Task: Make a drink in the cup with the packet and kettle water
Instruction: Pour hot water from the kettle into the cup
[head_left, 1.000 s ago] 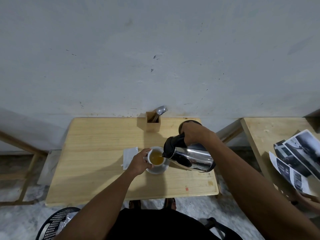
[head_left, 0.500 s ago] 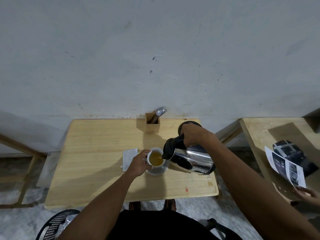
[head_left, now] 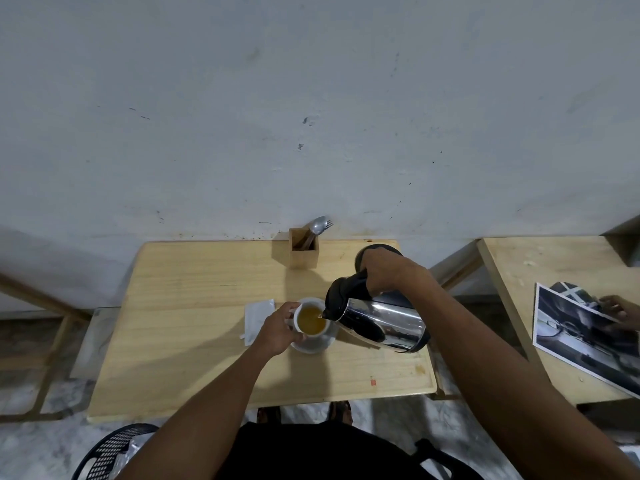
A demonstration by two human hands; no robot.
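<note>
A white cup (head_left: pixel 310 332) holding amber liquid sits on a white saucer (head_left: pixel 313 345) near the middle of the wooden table (head_left: pixel 180 327). My left hand (head_left: pixel 277 329) grips the cup's left side. My right hand (head_left: pixel 384 273) holds the black handle of a steel kettle (head_left: pixel 381 323), which is tilted left with its spout over the cup's right rim. A thin stream runs into the cup. A white packet (head_left: pixel 257 315) lies flat on the table just left of my left hand.
A wooden holder (head_left: pixel 303 252) with a spoon and fork stands at the table's back edge by the wall. The kettle's black base (head_left: pixel 379 249) shows behind my right hand. Another person's hand (head_left: pixel 620 306) touches printed sheets (head_left: pixel 585 337) on the right-hand table. A black mesh chair (head_left: pixel 110 452) sits at lower left.
The kettle stays tilted over the cup with little movement, and my left hand keeps its hold. On the right table the other person has shifted the printed sheets.
</note>
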